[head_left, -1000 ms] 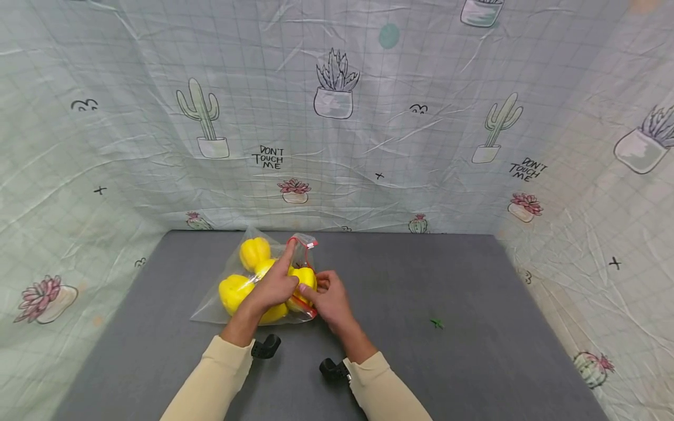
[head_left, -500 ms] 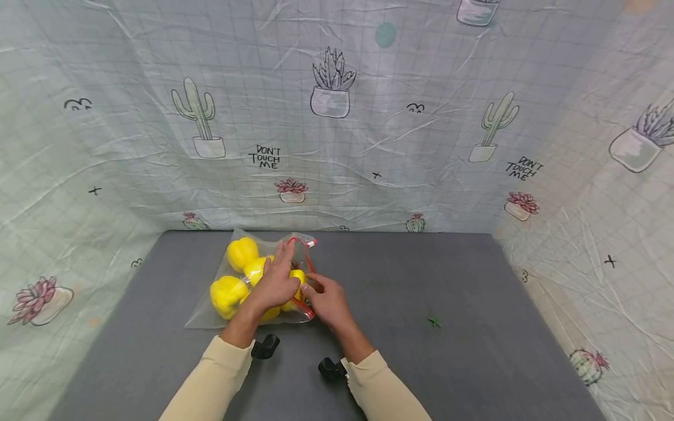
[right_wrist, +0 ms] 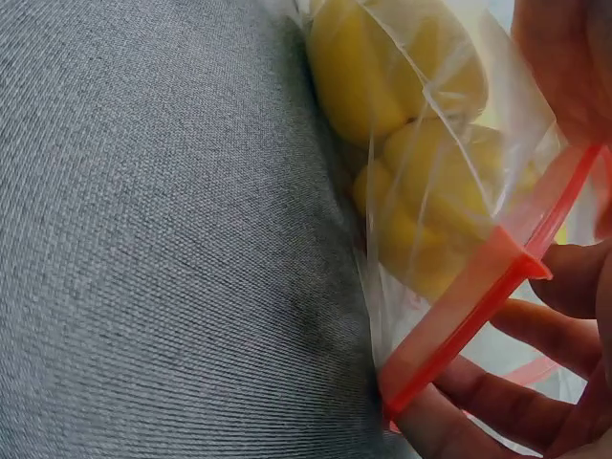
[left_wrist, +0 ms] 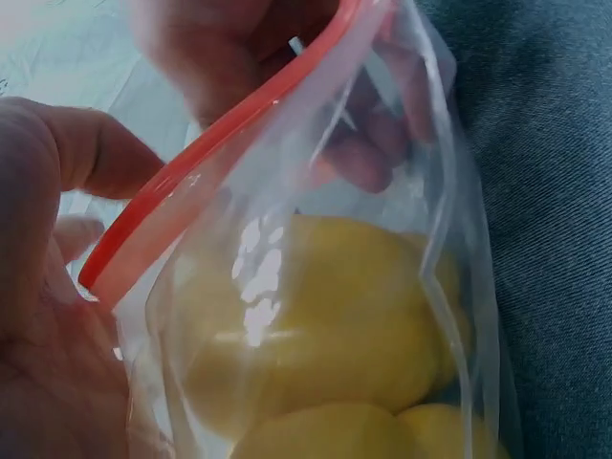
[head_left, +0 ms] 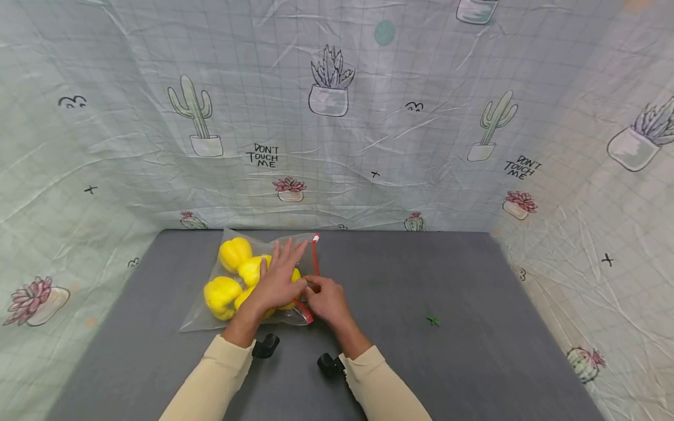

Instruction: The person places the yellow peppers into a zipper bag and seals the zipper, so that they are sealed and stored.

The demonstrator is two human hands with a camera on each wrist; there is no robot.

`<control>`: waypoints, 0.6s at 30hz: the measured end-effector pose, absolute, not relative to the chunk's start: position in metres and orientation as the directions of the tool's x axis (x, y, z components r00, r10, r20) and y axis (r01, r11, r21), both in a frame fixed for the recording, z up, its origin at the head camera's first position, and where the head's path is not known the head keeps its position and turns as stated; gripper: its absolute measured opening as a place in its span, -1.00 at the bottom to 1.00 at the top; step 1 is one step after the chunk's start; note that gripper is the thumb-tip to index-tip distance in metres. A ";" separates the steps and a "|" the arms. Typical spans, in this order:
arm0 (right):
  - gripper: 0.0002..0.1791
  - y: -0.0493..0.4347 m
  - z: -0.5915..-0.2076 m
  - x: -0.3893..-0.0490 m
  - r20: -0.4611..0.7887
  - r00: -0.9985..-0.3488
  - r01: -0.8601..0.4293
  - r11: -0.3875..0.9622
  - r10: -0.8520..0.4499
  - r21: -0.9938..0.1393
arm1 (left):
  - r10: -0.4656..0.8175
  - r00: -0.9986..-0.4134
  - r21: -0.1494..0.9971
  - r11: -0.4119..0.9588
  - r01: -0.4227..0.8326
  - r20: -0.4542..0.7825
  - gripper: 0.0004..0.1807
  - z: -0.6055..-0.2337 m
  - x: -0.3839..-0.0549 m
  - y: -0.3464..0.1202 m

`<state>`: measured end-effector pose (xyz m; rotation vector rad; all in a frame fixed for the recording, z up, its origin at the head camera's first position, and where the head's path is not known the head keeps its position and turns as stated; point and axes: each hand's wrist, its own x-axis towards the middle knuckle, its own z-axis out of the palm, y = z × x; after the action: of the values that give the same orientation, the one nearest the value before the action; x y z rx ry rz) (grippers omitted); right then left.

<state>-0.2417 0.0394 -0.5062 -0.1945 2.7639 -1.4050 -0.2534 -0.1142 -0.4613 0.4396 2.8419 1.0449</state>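
A clear plastic zip bag (head_left: 197, 313) lies on the left of the table with several yellow bell peppers (head_left: 221, 297) inside. Its red zip strip (head_left: 316, 260) faces right, and a white slider (head_left: 316, 238) sits at the far end. Fingers spread and straight, my left hand (head_left: 276, 283) rests across the bag's top near the mouth. My right hand (head_left: 329, 299) pinches the mouth's edge between thumb and fingers. In the right wrist view, several of its fingers (right_wrist: 507, 402) reach behind the red strip (right_wrist: 459, 330). The left hand partly covers the peppers.
A small green scrap (head_left: 433, 321) lies on the grey table (head_left: 400, 362) to the right. A patterned cloth (head_left: 368, 134) hangs behind the table and along both sides. Black wrist cameras (head_left: 265, 346) sit at both cuffs.
The peppers and the bag's body have shifted left, and the bag lies flatter. My left fingers have spread from a pointing pose. The far part of the red strip has straightened.
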 end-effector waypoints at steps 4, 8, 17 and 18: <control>-0.76 0.042 -0.508 -0.243 0.084 -0.987 -0.150 0.628 -0.133 -0.763 | 0.279 -0.959 0.534 0.805 0.259 0.043 -0.14 -0.464 -0.252 -0.105; -0.70 0.046 -0.510 -0.244 0.141 -0.975 -0.222 0.657 -0.175 -0.721 | 0.267 -0.962 0.378 0.886 0.269 0.058 -0.14 -0.467 -0.251 -0.092; -0.80 0.054 -0.516 -0.247 0.149 -0.973 -0.225 0.559 -0.179 -0.798 | 0.298 -0.951 0.467 0.832 0.301 0.083 -0.14 -0.464 -0.251 -0.083; -0.80 0.055 -0.516 -0.248 0.092 -0.981 -0.165 0.490 -0.171 -0.856 | 0.296 -0.951 0.509 0.808 0.297 0.085 -0.14 -0.462 -0.253 -0.085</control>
<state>-0.2479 0.0552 -0.5160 -0.3058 2.7067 -1.5537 -0.2528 -0.0853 -0.4619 0.4905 2.9880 0.8422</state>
